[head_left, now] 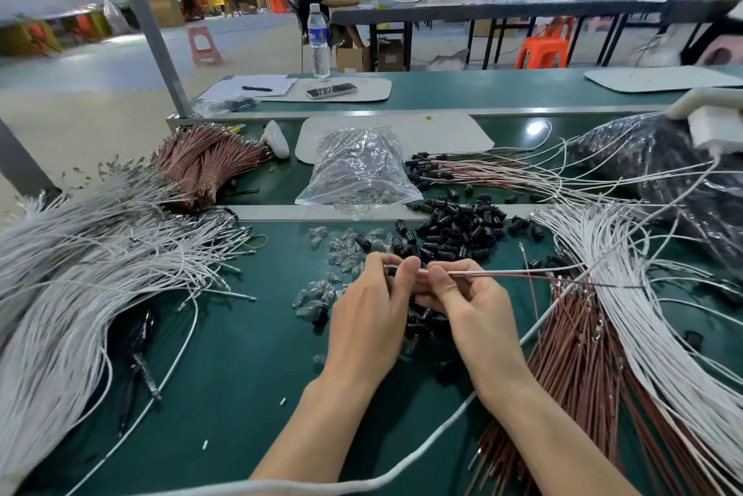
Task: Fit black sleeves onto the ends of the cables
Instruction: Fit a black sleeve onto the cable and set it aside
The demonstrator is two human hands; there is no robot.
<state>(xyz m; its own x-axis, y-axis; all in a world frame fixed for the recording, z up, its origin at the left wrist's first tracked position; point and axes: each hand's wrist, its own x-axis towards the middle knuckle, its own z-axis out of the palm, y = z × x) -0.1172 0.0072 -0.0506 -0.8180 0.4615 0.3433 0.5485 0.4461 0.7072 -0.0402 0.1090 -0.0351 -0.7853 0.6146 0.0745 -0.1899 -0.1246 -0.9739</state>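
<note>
Centre of frame, over the green desk (241, 355): left hand (372, 302) is pinching what seems a small black plastic sleeve (389, 269), right hand (466, 298) is pinching the thin white-and-brown cable (522, 275) beside it; misaligned, the limp tip is likely buckling or missing the bore.

Black sleeves (458, 232), short dark tubes, sit heaped loose on the counter at 12 o'clock, with strays scattered around. The held cables (502, 274), one white and one brown, run taut side by side out to 3 o'clock, pinched by left hand (370, 310) and right hand (470, 302). White cables (100, 254) fan thick at 9 o'clock. Brown cables (571, 355) lie at 4 o'clock. Sleeved cables (462, 170) rest at 1 o'clock.
</note>
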